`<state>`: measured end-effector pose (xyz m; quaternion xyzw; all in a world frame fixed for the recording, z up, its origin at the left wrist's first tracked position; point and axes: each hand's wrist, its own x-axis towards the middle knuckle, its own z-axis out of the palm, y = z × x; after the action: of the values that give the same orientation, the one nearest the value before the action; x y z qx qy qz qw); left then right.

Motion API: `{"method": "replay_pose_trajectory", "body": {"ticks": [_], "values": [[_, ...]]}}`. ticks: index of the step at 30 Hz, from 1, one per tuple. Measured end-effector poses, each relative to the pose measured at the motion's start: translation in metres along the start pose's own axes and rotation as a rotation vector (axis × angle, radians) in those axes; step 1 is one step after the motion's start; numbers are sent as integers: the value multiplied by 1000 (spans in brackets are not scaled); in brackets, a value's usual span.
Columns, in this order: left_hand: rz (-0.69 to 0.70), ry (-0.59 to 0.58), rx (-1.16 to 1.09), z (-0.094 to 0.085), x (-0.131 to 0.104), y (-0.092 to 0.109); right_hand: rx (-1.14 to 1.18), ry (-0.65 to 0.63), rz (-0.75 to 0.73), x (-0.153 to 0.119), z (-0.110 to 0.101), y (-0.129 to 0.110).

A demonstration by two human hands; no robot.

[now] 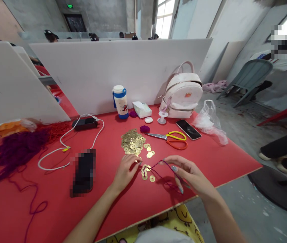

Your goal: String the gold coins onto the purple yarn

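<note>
Purple cord (161, 178) runs from a small cluster of gold coins (145, 172) to my right hand (187, 172), whose fingers are bent around it with the thumb against the strand. My left hand (127, 168) is just left of the cluster, thumb and index finger pinched together at its edge; what lies between them is too small to make out. One loose coin (152, 179) sits beside the cluster. Beyond my left hand is a large pile of gold coins (132, 141), with a few more coins (149, 149) at its right.
Scissors (167, 136), a phone (188, 129), a spool (162, 118), a bottle (121, 102) and a white backpack (184, 94) stand or lie farther back on the red table (108, 199). At left are a white cable (54, 153), a pixelated dark object (84, 172) and purple yarn (17, 148).
</note>
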<state>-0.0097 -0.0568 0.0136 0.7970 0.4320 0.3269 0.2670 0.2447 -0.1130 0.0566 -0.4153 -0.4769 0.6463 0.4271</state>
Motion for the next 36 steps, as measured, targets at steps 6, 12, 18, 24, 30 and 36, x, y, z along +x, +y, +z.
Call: {"method": "replay_pose_trajectory", "body": {"ticks": [6,12,18,24,30,36], "values": [[-13,-148,-354,2,-6,12,147,3,10,8,15,2],[-215,-465,-1048,16,-16,16,134,11,-11,16,23,3],[-421,-344,-1021,11,-10,15,39,36,-32,18,19,6],[-431,-194,-1071,10,-8,9,-7,-193,56,8,32,30],[-454,-50,-1054,12,-7,6,-245,-202,76,-1,18,39],[-469,43,-908,8,-4,11,-788,246,-50,-2,-31,27]]}}
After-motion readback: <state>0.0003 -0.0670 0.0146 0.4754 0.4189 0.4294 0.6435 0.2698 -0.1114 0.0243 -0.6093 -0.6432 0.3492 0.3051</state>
